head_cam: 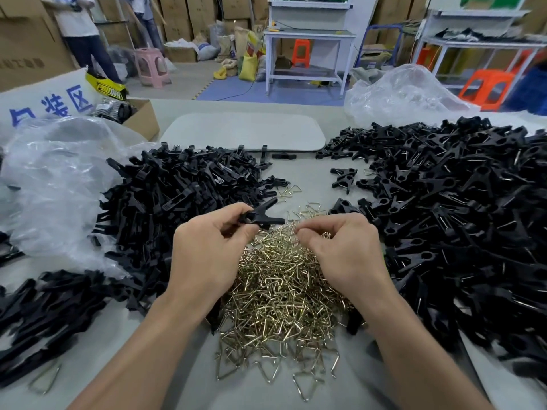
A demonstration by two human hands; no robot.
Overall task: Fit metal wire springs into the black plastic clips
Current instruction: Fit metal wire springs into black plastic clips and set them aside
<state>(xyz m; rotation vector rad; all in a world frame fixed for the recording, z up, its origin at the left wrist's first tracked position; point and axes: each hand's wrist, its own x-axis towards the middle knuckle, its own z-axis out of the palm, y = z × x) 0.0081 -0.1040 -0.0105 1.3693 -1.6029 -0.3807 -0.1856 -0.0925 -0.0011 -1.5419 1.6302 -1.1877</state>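
Head view, left hand: the left hand point(207, 250) hangs over the near-left side of the spring heap, thumb and fingers curled round the pivot end of one black clip point(262, 217)
Held clip: it is lifted clear of the bench point(310, 179), above the far edge of the heap; its long axis runs roughly left to right, and its two legs spread in a V that opens rightward, one leg angled up and away, the other pointing level toward the other hand
Right hand: the right hand point(340, 247) sits over the heap's right side with fingers curled, thumb and forefinger tips pinched on what looks like a single wire spring point(293, 227); the wire is thin and lost against the heap behind it, so this is said with some doubt
Key relation: the pinching fingertips lie just right of the clip's lower leg tip, near but apart; the clip's open end faces the spring, so the coming move is judged to be a short leftward feed into the V, the right hand carrying and the left only steadying
Spring heap: loose springs point(284, 297) lie at the bench's near middle, between the forearms
Left pile: bare clips point(177, 196) lie toward the left edge
Right pile: wired clips point(458, 208) lie toward the right edge, many showing wire, so likely already fitted
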